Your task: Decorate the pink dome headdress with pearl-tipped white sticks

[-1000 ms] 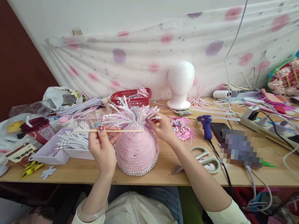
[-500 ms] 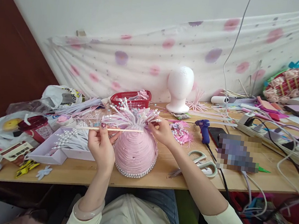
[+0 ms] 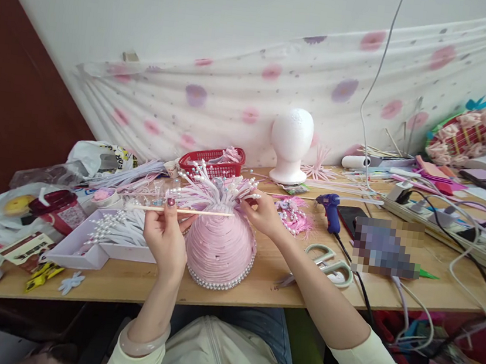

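Note:
A pink dome (image 3: pixel 219 251) wound with cord stands near the table's front edge, with a pearl trim (image 3: pixel 221 287) round its base. From its top rises a spray of pale pink stems (image 3: pixel 212 195) tipped with pearls. My left hand (image 3: pixel 167 237) is closed on a thin wooden stick (image 3: pixel 186 211), which lies level across the upper front of the dome. At the right side of the spray, my right hand (image 3: pixel 261 212) has its fingertips pinched together among the stems; what they grip is too small to make out.
Left of the dome is a lilac box (image 3: pixel 84 245) of pearl-tipped stems. A red basket (image 3: pixel 212 163) and a white foam head (image 3: pixel 292 144) stand behind. To the right lie a blue glue gun (image 3: pixel 331 212), scissors (image 3: pixel 330 266) and a power strip (image 3: pixel 445 227) with cables.
Both hands hold almost the same pose, with the stick still across the dome. The view has shifted very slightly.

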`<state>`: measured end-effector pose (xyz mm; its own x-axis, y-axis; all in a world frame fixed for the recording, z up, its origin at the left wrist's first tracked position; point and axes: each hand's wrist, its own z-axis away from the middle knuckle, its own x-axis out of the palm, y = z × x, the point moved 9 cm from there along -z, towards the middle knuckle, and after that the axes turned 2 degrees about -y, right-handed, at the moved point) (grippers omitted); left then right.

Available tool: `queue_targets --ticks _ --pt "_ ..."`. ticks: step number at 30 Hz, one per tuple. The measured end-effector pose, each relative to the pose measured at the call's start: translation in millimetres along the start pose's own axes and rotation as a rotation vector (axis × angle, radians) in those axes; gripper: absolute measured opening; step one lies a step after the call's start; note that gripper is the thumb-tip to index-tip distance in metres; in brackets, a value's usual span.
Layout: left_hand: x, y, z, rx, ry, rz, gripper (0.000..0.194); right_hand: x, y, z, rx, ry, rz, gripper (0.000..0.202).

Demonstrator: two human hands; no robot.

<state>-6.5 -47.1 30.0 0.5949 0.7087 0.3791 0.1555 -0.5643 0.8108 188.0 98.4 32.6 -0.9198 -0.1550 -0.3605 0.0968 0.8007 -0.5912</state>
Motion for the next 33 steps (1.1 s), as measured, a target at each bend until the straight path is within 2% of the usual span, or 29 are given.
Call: queue_targets --ticks 5,10,15,20,26,29,33 --pt "1.1 -1 1 0.023 0.005 -0.019 0.041 0 1 0 -0.01 0.004 -0.009 0.009" --pt "-2.0 -4 1 -0.024 0.025 -0.019 0.041 -1 3 0 0.006 -0.003 -0.013 0.009" --pt "-1.0 -5 0 -0.071 0.049 0.062 0.04 -1 4 0 0.01 0.002 0.003 0.008" --pt "4.1 -1 4 -0.055 0.063 0.136 0.038 -1 4 0 0.017 0.0 0.011 0.008" --pt "8.4 -5 4 -0.151 -0.001 0.2 0.039 -1 3 0 0.016 -0.003 -0.014 0.008" --pt "10.8 9 -4 -0.139 -0.06 0.18 0.041 -2 3 0 0.01 0.001 -0.018 0.009" --pt "20.5 48 -19 0.001 -0.184 0.138 0.039 -2 3 1 0.005 0.005 -0.012 0.009"
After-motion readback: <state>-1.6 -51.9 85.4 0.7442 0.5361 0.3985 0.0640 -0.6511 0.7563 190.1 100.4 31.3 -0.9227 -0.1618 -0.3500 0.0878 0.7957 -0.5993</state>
